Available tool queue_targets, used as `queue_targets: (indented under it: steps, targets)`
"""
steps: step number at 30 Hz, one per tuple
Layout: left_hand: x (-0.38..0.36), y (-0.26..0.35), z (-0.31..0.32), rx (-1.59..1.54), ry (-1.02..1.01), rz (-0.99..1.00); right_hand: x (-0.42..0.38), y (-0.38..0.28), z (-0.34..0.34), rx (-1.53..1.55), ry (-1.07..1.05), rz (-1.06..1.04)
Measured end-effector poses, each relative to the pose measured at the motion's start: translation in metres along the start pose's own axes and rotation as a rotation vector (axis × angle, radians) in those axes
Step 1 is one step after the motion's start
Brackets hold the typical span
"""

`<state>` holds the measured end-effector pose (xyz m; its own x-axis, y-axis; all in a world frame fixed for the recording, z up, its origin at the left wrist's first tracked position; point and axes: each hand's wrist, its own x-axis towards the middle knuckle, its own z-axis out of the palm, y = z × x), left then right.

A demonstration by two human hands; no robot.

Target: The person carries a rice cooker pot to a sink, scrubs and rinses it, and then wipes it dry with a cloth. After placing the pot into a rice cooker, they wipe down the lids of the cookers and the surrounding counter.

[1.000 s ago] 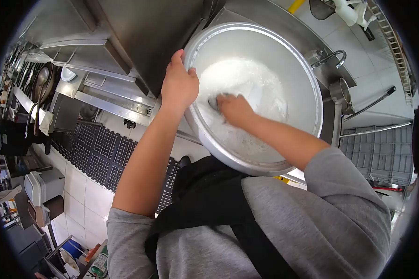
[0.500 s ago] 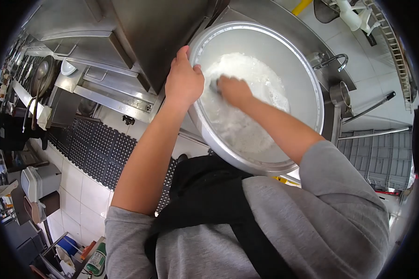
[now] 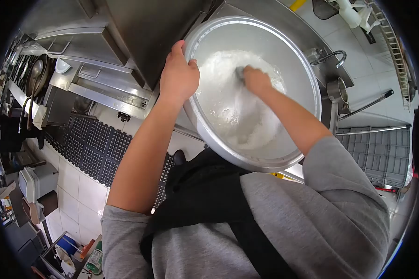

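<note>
A large round metal pot is tilted toward me, its inside coated with white suds and some cloudy liquid. My left hand is closed over the pot's left rim, thumb on the inner side. Inside the pot, my right hand is closed on a small grey scouring pad, pressed against the sudsy inner surface. Motion blurs this hand, and much of the pad is hidden by its fingers.
A faucet and a small metal saucepan are right of the pot. A grey plastic crate stands at the far right. Left are steel drawers, a black perforated mat and a frying pan.
My right hand has swept right and slightly up across the inside of the pot with the scouring pad, and the suds have shifted. My left hand stays on the rim.
</note>
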<state>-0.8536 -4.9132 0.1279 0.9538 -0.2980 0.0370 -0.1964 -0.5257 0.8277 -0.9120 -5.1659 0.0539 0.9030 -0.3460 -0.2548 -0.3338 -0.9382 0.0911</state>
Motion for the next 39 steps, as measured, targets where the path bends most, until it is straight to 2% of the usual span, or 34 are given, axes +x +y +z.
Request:
queue_targets:
  steps: [3, 5, 7, 8, 12, 13, 15, 16, 18, 20, 21, 23, 25, 26, 28, 29, 30, 33, 35, 37, 39]
  targets:
    - [0.002, 0.002, -0.002, 0.001, -0.023, -0.017, -0.007, 0.009, 0.008, -0.135, -0.002, -0.076]
    - [0.003, -0.001, -0.001, -0.015, 0.007, 0.012, -0.063, 0.012, 0.021, -0.303, -0.053, -0.36]
    - [0.003, -0.001, 0.0, -0.026, 0.006, 0.005, -0.112, 0.009, 0.02, -0.333, -0.185, -0.375]
    - [0.002, -0.001, -0.001, -0.03, 0.012, -0.002, -0.109, 0.012, 0.02, -0.333, -0.191, -0.373]
    - [0.002, -0.001, 0.0, -0.034, 0.009, -0.006, -0.04, 0.045, 0.0, -0.236, -0.245, -0.038]
    - [0.001, 0.001, 0.0, -0.039, 0.004, -0.012, -0.031, 0.054, 0.004, -0.238, -0.247, -0.039]
    - [0.004, -0.001, -0.001, -0.043, 0.002, -0.023, -0.017, 0.065, 0.018, -0.212, -0.388, 0.134]
    - [0.005, -0.005, 0.0, -0.023, 0.01, 0.011, -0.051, 0.037, -0.007, -0.264, -0.393, -0.039]
    - [0.004, -0.008, 0.003, -0.011, 0.008, 0.028, -0.09, 0.028, 0.031, -0.399, -0.371, -0.286]
    - [0.003, -0.003, -0.001, 0.0, -0.023, -0.027, -0.134, -0.016, 0.02, -0.102, -0.279, -0.354]
    - [0.003, -0.003, 0.0, -0.001, -0.026, -0.033, -0.126, -0.025, 0.011, -0.103, -0.286, -0.355]
    - [0.003, -0.002, -0.002, 0.025, -0.019, -0.02, -0.077, -0.031, -0.007, 0.044, -0.449, -0.085]
    - [0.003, -0.002, -0.002, 0.033, -0.015, -0.026, -0.025, -0.004, -0.002, -0.131, -0.246, -0.172]
    - [0.003, -0.001, -0.003, 0.044, -0.022, -0.02, -0.023, 0.008, 0.005, -0.133, -0.245, -0.179]
    - [0.003, -0.002, -0.002, 0.033, 0.004, -0.012, -0.015, 0.025, 0.015, -0.058, -0.319, -0.053]
    - [0.003, -0.003, 0.0, 0.017, 0.021, -0.008, -0.043, 0.023, 0.022, -0.204, -0.295, -0.27]
    - [0.003, -0.005, 0.001, 0.009, 0.02, -0.02, -0.087, -0.005, -0.005, -0.122, -0.342, -0.261]
    - [0.002, -0.009, 0.003, 0.004, 0.035, 0.003, -0.126, -0.035, -0.002, -0.074, -0.397, -0.29]
    - [0.002, -0.006, 0.001, 0.008, 0.033, 0.008, -0.11, -0.044, 0.003, -0.29, -0.142, -0.642]
    - [0.002, -0.004, -0.002, 0.013, 0.004, 0.005, -0.063, -0.068, 0.01, -0.286, -0.067, -0.607]
    - [0.004, -0.002, -0.002, 0.019, -0.018, -0.004, -0.005, -0.077, 0.015, -0.33, 0.131, -0.528]
